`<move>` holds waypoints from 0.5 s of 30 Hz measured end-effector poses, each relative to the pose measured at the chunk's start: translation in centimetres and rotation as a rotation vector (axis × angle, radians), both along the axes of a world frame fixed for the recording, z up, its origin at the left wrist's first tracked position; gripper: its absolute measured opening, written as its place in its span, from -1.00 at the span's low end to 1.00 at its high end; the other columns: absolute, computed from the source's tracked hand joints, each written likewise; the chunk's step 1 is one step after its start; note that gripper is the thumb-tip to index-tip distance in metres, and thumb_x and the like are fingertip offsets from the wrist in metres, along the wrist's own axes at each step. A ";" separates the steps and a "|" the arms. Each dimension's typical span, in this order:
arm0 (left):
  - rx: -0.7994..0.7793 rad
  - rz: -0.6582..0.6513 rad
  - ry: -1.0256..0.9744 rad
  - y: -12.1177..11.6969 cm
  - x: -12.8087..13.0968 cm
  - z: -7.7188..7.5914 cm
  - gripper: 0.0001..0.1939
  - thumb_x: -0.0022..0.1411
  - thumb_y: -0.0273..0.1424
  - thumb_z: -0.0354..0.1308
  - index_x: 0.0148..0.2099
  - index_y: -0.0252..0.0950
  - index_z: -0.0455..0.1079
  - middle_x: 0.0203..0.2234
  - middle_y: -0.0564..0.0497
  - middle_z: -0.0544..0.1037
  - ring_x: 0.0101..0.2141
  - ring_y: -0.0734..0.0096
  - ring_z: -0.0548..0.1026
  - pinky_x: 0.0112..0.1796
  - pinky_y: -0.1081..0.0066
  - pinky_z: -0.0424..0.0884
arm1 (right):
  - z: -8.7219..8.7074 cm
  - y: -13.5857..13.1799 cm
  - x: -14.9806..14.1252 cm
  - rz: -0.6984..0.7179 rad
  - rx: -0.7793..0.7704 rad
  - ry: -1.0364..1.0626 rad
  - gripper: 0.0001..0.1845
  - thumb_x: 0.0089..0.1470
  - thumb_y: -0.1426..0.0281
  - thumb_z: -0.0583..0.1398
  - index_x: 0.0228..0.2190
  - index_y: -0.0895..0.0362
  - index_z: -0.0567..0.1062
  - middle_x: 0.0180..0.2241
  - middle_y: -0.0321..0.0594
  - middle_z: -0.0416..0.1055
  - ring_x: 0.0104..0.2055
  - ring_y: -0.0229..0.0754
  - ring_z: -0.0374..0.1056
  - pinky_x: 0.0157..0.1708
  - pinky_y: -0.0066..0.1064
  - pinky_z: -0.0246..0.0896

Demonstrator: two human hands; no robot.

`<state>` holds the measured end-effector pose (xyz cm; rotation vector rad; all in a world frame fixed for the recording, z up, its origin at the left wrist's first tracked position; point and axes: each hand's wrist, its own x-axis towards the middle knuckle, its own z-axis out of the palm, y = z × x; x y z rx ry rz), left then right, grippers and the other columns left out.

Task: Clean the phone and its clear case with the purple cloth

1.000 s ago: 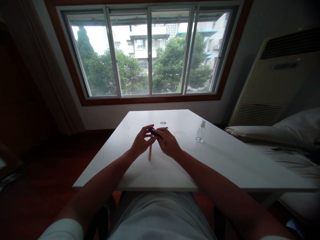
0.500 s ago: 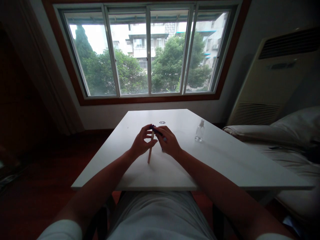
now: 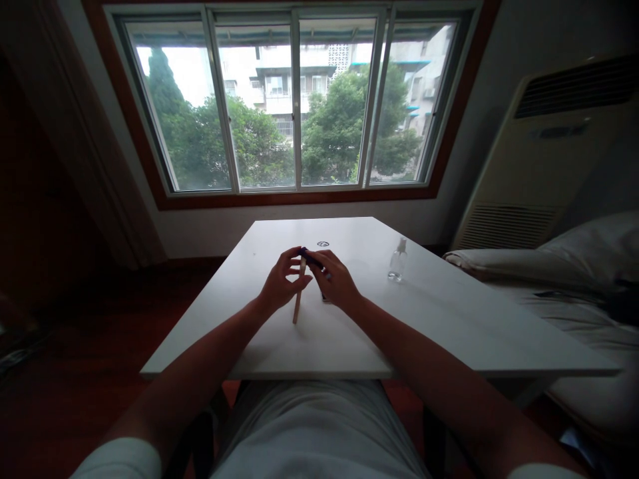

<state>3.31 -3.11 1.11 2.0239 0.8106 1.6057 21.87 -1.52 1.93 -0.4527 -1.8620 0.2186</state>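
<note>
In the head view both my hands meet above the middle of the white table [image 3: 219,319]. My left hand [image 3: 281,279] curls its fingers and thumb round the upper part of a thin, pale wooden stick [image 3: 297,307]. The stick slants down toward me. My right hand [image 3: 337,279] pinches a small dark piece [image 3: 314,261] at the stick's top end. Whether the dark piece is joined to the stick, I cannot tell. Another small dark thing [image 3: 324,299] shows just under my right hand, mostly hidden by it.
A clear spray bottle [image 3: 397,264] stands on the table to the right. Beyond my hands lies a small flat thing with a dark outline [image 3: 323,244]. A bed or couch with pale covers [image 3: 529,299] is at the right, a window behind the table.
Both hands keep their hold, with only a very slight shift. The stick's lower end has moved a little to the left.
</note>
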 end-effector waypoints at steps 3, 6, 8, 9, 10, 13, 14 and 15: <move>-0.009 -0.004 0.001 0.0 0.1 -0.1 -0.29 0.17 -0.33 0.35 0.30 -0.16 0.16 0.15 -0.19 0.38 0.04 0.13 0.50 -0.07 0.13 0.54 | 0.0 0.4 0.1 -0.008 -0.035 0.009 -0.59 0.33 0.38 0.11 0.17 -0.04 0.42 -0.05 -0.10 0.42 -0.08 -0.12 0.39 -0.33 -0.34 0.44; -0.006 -0.003 0.010 0.0 0.1 0.0 -0.28 0.17 -0.33 0.35 0.31 -0.17 0.16 0.15 -0.20 0.38 0.03 0.13 0.50 -0.07 0.13 0.54 | 0.1 0.0 0.1 0.011 -0.006 0.015 -0.59 0.32 0.39 0.11 0.16 -0.03 0.42 -0.04 -0.09 0.42 -0.10 -0.13 0.40 -0.35 -0.34 0.44; 0.002 -0.007 0.013 -0.1 0.1 0.1 -0.29 0.19 -0.33 0.34 0.31 -0.17 0.15 0.18 -0.21 0.37 0.04 0.14 0.49 -0.07 0.15 0.54 | 0.2 -0.5 0.0 0.019 0.039 0.013 -0.59 0.32 0.41 0.11 0.16 -0.04 0.42 -0.03 -0.10 0.42 -0.10 -0.13 0.41 -0.29 -0.31 0.46; 0.005 -0.012 0.015 -0.1 0.0 0.1 -0.31 0.20 -0.33 0.33 0.31 -0.16 0.14 0.20 -0.21 0.36 0.05 0.15 0.48 -0.07 0.16 0.53 | 0.3 -0.8 0.0 0.024 0.066 0.004 -0.58 0.31 0.42 0.11 0.17 -0.05 0.41 -0.02 -0.10 0.42 -0.08 -0.13 0.42 -0.24 -0.28 0.47; 0.007 -0.016 0.015 -0.1 0.0 0.1 -0.32 0.21 -0.33 0.32 0.30 -0.16 0.14 0.21 -0.21 0.35 0.06 0.15 0.47 -0.07 0.17 0.53 | 0.4 -1.0 0.0 0.030 0.093 -0.010 -0.56 0.31 0.43 0.11 0.18 -0.06 0.40 -0.01 -0.10 0.42 -0.07 -0.12 0.42 -0.19 -0.26 0.47; 0.000 -0.011 0.023 -0.1 -0.2 0.1 -0.31 0.21 -0.33 0.32 0.31 -0.15 0.13 0.21 -0.21 0.34 0.09 0.14 0.46 -0.05 0.19 0.51 | 0.4 -1.4 0.1 0.063 0.155 -0.058 -0.52 0.28 0.46 0.12 0.19 -0.08 0.38 0.00 -0.11 0.41 -0.06 -0.12 0.43 -0.12 -0.23 0.47; -0.014 -0.010 0.026 0.0 -0.3 0.1 -0.30 0.20 -0.32 0.32 0.31 -0.16 0.12 0.19 -0.21 0.36 0.07 0.15 0.46 -0.06 0.20 0.51 | 0.3 -1.4 0.1 0.070 0.166 -0.066 -0.52 0.28 0.46 0.13 0.19 -0.08 0.38 0.01 -0.11 0.41 -0.05 -0.12 0.43 -0.12 -0.22 0.47; -0.034 -0.012 0.028 0.1 -0.3 0.0 -0.29 0.20 -0.31 0.32 0.32 -0.16 0.12 0.16 -0.20 0.38 0.04 0.16 0.48 -0.07 0.21 0.51 | 0.3 -1.4 0.2 0.070 0.171 -0.069 -0.52 0.27 0.46 0.13 0.18 -0.08 0.38 0.02 -0.11 0.40 -0.05 -0.11 0.43 -0.12 -0.22 0.48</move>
